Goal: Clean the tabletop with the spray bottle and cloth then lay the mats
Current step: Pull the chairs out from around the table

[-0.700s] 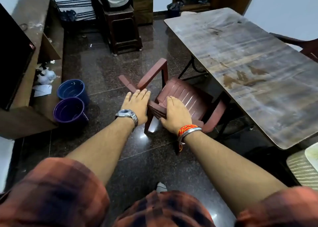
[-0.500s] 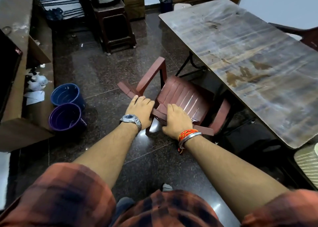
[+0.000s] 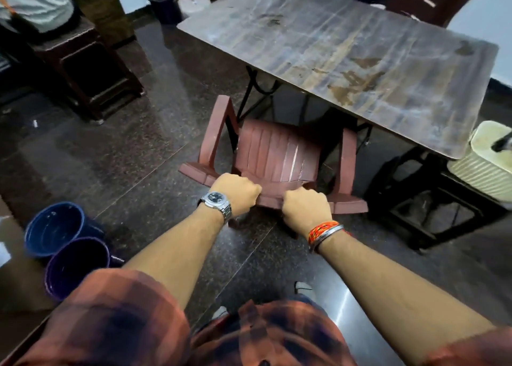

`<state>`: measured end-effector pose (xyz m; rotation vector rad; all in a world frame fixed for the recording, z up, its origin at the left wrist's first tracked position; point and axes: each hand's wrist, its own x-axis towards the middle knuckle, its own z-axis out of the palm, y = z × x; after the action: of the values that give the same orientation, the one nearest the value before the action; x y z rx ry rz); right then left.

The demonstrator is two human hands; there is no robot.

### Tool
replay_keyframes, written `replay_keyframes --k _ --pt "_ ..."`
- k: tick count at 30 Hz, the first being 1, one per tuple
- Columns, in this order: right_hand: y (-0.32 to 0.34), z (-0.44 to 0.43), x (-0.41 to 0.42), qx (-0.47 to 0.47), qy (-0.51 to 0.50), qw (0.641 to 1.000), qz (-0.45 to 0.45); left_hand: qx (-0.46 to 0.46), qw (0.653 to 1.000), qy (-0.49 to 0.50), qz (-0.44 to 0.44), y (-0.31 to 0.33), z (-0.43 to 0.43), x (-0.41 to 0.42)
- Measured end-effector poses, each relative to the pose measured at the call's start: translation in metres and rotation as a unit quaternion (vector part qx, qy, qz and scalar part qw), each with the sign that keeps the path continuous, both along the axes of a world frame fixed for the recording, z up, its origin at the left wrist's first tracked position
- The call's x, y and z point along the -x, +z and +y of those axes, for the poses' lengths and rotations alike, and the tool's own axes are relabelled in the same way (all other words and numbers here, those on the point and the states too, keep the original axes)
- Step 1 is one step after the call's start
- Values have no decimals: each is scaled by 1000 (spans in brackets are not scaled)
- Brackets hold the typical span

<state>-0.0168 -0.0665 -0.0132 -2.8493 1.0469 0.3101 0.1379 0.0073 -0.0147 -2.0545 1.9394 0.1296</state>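
The left hand [image 3: 235, 192] and right hand [image 3: 304, 209] are both clamped, fingers curled, on the near top edge of a red-brown plastic chair [image 3: 277, 155]. The chair's far end sits under the near edge of the surface [image 3: 346, 47]. The surface lies just beyond the chair, streaked and marked with brown stains. Two buckets [image 3: 52, 230] stand on the floor at near left.

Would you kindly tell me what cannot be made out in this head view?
Head view:
Fingers of left hand and right hand: curled behind the chair back.
Chair front: under the table.
Cream ribbed thing, right: cut by the edge, blurred.
Seated person, top left: cut by the edge.
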Motion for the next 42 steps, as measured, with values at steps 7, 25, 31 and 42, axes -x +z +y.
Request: replay_keyframes --k 7,25,31,42 --pt "1 66 -65 -26 -34 999 -28 -18 999 -46 11 -8 37 -85" --pt "-2 -7 -174 -11 -100 994 -35 -18 993 -118 -9 -8 -54 -195" --pt "-3 -35 -195 5 -115 993 -28 -11 990 -141 -14 -8 -87 -215" --pt "-2 -78 -232 22 -149 989 -6 1 985 -173 -4 -10 -139 -252"
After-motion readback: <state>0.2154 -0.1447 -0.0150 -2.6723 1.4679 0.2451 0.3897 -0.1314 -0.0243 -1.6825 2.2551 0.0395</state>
